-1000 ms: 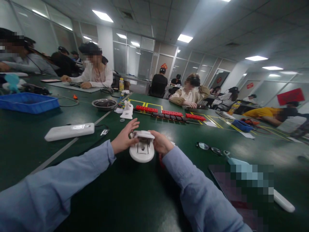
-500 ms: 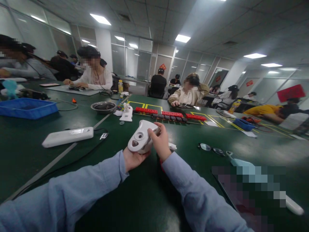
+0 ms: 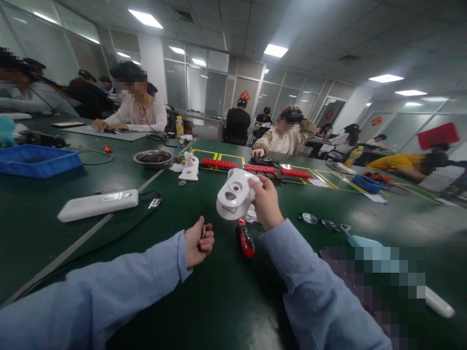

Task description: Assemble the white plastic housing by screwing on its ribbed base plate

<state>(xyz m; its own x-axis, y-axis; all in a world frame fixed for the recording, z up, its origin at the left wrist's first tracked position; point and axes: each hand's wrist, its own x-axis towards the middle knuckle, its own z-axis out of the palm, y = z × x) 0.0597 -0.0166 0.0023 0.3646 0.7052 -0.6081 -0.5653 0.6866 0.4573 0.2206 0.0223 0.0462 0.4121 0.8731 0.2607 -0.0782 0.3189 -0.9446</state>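
Note:
My right hand [image 3: 268, 201] grips a white plastic housing [image 3: 233, 197] by its right edge and holds it up off the table. The housing has a round hole and a larger oval opening in its face. My left hand [image 3: 199, 243] is apart from it, lower and to the left, with the fingers curled in. A small dark sliver shows between those fingers, too small to name. Below the housing lies a red and black screwdriver [image 3: 246, 239] on the green table [image 3: 219, 301]. A small white part [image 3: 251, 215] is partly hidden behind the housing.
A white power bank-like case [image 3: 98, 205] and a cable lie left. Farther back are a blue tray [image 3: 40, 163], a metal bowl [image 3: 153, 159], a white plastic piece [image 3: 189, 170] and red strips [image 3: 259, 168]. Glasses [image 3: 319, 221] lie right. Co-workers sit across.
My left hand has let go of the housing and drawn down, its fingers curling. My right hand has carried the housing to the right, and the screwdriver has come into view.

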